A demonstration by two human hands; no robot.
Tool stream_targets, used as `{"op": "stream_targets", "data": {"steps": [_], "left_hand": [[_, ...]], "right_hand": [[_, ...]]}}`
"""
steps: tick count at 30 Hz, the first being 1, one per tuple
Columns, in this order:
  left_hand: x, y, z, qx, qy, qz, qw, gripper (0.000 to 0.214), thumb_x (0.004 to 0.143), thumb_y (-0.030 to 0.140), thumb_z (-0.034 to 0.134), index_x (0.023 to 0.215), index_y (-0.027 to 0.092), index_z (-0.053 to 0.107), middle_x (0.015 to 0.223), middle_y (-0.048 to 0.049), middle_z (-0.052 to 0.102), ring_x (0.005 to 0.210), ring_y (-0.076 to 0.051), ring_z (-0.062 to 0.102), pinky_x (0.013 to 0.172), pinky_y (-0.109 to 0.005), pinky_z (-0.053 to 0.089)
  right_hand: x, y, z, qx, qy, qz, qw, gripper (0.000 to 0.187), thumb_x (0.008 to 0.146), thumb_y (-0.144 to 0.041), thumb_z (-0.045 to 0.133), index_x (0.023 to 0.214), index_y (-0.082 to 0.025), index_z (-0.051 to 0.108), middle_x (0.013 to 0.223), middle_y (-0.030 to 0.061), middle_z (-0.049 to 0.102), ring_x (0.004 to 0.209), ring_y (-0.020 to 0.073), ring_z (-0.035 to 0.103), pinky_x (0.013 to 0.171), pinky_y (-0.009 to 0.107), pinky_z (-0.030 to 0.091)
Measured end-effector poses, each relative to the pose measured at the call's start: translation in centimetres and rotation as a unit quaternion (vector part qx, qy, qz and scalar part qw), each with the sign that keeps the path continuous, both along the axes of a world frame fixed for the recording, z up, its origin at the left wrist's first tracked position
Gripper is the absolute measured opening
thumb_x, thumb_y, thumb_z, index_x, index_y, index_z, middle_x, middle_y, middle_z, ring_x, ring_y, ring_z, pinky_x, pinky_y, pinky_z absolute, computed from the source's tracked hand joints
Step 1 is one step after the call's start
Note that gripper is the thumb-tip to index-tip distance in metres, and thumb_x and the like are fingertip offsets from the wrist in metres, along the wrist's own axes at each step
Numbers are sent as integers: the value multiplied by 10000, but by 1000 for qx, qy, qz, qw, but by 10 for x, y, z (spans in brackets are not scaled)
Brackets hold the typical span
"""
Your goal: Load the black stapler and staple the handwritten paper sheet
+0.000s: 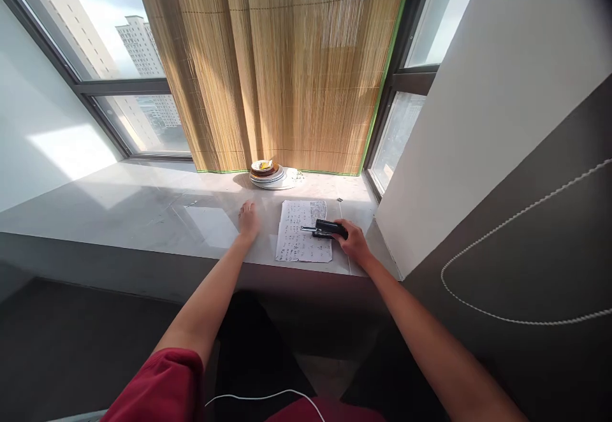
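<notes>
The right hand [352, 241], forearm stretched forward, grips a black metal-tipped stapler-like tool [325, 229] over the handwritten white paper sheet [299, 247]. Left of that sheet, the left hand [248, 220] reaches forward, its closure unclear.

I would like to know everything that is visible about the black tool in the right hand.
The black tool looks like a stapler, though it is too small to be certain. It has two long dark parts, slightly apart, and a thin, shiny, metal-looking piece projecting at its left end. It points left in the picture, its other end gripped by the right hand, over the written paper. Whether it touches the paper is unclear.
</notes>
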State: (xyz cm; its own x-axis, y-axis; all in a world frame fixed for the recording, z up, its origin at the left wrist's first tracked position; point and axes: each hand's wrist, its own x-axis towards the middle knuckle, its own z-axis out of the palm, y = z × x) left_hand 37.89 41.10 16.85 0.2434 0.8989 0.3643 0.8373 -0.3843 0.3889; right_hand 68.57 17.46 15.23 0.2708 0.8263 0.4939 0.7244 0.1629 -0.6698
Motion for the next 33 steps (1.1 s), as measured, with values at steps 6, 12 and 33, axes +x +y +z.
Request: {"op": "stream_targets", "data": {"steps": [6, 12, 33], "left_hand": [[-12, 5, -2, -36, 44, -13, 998, 434, 884, -22, 430, 1171, 122, 722, 1276, -205, 712, 1247, -330, 645, 1030, -425, 507], [-17, -17, -5, -5, 43, 3, 999, 364, 940, 37, 411, 1078, 147, 729, 1120, -206, 733, 1145, -356, 662, 902, -423, 540], [76, -126, 27, -75, -212, -280, 933, 225, 892, 170, 721, 1067, 253, 837, 996, -40, 831, 911, -251, 783, 898, -405, 633]], "right_hand": [[-3, -5, 3, -16, 11, 46, 999, 299, 882, -270, 653, 1180, -241, 668, 1134, 82, 719, 1052, 276, 665, 965, 439, 519], [0, -6, 4, -37, 25, 50, 998, 318, 872, -285, 683, 1187, -242, 671, 1096, 75, 732, 1006, 267, 678, 917, 410, 521], [0, -9, 11, -36, 52, 62, 996, 302, 837, -274, 695, 1136, -230, 696, 1067, 57, 757, 968, 244, 685, 908, 387, 522]]}}
